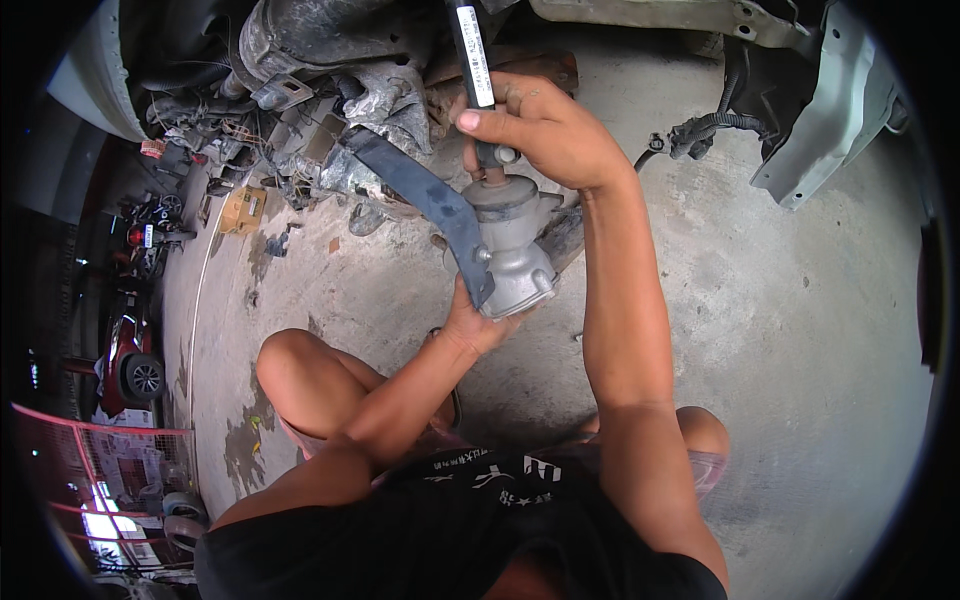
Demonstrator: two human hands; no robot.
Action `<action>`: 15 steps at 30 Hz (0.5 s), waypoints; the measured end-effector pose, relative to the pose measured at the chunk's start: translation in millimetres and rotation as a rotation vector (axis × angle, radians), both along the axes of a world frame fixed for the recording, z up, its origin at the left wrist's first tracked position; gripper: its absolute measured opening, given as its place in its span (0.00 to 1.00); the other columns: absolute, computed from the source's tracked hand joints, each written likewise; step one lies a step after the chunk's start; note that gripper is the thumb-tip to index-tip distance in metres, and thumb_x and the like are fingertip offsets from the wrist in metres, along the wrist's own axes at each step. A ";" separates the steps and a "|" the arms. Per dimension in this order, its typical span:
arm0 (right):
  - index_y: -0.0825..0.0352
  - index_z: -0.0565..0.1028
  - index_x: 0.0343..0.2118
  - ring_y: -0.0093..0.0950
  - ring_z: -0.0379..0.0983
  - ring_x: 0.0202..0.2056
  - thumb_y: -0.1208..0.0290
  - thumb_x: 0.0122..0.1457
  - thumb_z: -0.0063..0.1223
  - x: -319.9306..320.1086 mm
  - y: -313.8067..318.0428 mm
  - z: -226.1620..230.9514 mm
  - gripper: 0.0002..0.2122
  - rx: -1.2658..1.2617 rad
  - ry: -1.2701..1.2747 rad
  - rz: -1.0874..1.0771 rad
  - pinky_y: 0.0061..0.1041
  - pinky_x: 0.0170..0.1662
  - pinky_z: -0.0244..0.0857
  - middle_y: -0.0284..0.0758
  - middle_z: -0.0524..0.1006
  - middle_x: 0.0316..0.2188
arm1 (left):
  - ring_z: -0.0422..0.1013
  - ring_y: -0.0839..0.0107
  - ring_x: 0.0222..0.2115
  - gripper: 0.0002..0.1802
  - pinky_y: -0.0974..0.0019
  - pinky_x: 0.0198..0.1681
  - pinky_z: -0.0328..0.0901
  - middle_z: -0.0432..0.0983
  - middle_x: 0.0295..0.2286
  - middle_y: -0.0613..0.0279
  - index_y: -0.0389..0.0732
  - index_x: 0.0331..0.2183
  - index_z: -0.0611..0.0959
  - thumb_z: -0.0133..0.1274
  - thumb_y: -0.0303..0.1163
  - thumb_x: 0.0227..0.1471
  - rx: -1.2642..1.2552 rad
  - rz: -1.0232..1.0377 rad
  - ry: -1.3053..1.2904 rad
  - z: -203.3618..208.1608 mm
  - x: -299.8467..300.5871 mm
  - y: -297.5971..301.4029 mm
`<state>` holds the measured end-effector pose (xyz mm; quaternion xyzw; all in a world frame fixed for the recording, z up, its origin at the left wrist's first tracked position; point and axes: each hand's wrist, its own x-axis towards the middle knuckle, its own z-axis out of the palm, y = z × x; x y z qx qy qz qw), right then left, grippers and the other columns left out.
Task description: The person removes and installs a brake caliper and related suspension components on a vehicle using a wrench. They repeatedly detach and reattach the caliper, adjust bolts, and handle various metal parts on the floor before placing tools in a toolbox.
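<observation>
A grey cast-metal housing with a round, dark upper end is held up in front of me. Fixed to its left side is a flat black bracket, bent partway along its length. My left hand supports the housing from below and behind, with most of its fingers hidden by it. At the housing's top, a black rod-like piece with a white label rises out of the picture. My right hand wraps round its lower end, thumb in front, near a small metal fitting.
Greasy vehicle parts and loose wiring fill the far side. A pale metal panel hangs at the far right, near a black cable. A small cardboard box sits on the concrete floor. A red car stands at the left.
</observation>
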<state>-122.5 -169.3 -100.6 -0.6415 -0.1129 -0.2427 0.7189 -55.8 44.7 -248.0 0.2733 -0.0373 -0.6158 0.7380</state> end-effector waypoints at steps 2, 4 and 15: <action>0.68 0.73 0.39 0.24 0.75 0.27 0.67 0.62 0.57 -2.4 9.2 -8.6 0.10 0.083 -0.030 0.086 0.24 0.31 0.69 0.34 0.78 0.26 | 0.69 0.62 0.55 0.40 0.53 0.63 0.62 0.70 0.55 0.59 0.46 0.59 0.69 0.59 0.56 0.51 0.115 0.036 -0.129 9.2 -8.8 6.6; 0.68 0.72 0.39 0.24 0.75 0.28 0.70 0.62 0.57 -12.4 19.2 -7.2 0.09 0.159 0.010 0.174 0.24 0.31 0.68 0.34 0.77 0.25 | 0.69 0.61 0.55 0.39 0.53 0.62 0.62 0.70 0.55 0.59 0.45 0.59 0.69 0.58 0.55 0.52 0.048 -0.005 -0.032 -6.1 -2.0 17.4; 0.69 0.72 0.40 0.24 0.75 0.35 0.69 0.63 0.56 -2.2 45.5 -18.7 0.09 -0.042 0.018 0.181 0.25 0.39 0.67 0.38 0.80 0.31 | 0.66 0.61 0.57 0.32 0.50 0.62 0.58 0.72 0.54 0.59 0.43 0.56 0.73 0.60 0.48 0.55 0.372 -0.080 -0.254 30.8 40.1 106.4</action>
